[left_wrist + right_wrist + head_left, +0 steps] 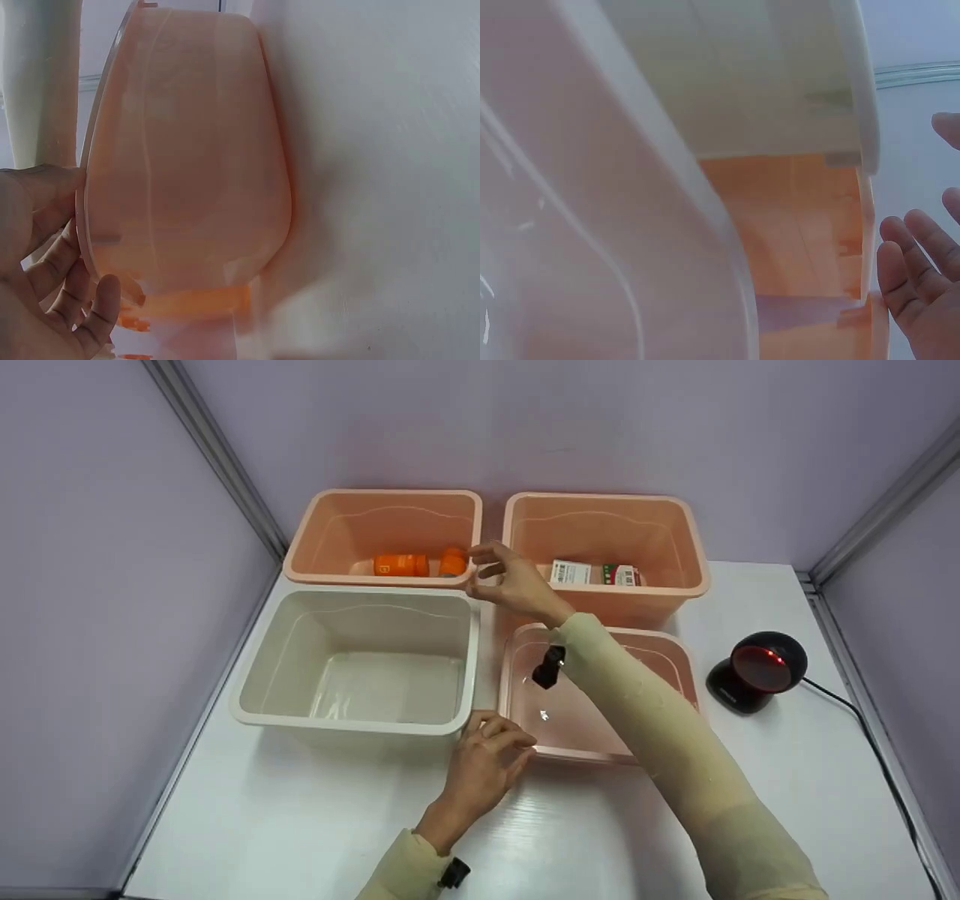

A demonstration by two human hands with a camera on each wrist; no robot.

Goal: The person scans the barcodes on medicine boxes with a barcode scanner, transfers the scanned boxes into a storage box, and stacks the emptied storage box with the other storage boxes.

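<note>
My left hand [487, 761] is at the near left corner of the pale pink front bin [592, 754], between it and the white bin [352, 726]. In the left wrist view its thumb lies against the pink bin's rim [84, 202], the other fingers loosely bent. My right hand [517, 585] hovers above the gap between the two back bins, holding nothing. Its fingertips are close to the right rim of the back left peach bin [382, 579], which contains orange bottles [401, 565]. The right forearm crosses over the front pink bin and hides part of it.
Inside the back right peach bin [694, 547] lie a white box [571, 572] and a green, white and red box [620, 575]. A black scanner [757, 671] with a lit red window stands at the right, its cable [870, 727] running down the table edge. Walls surround the table.
</note>
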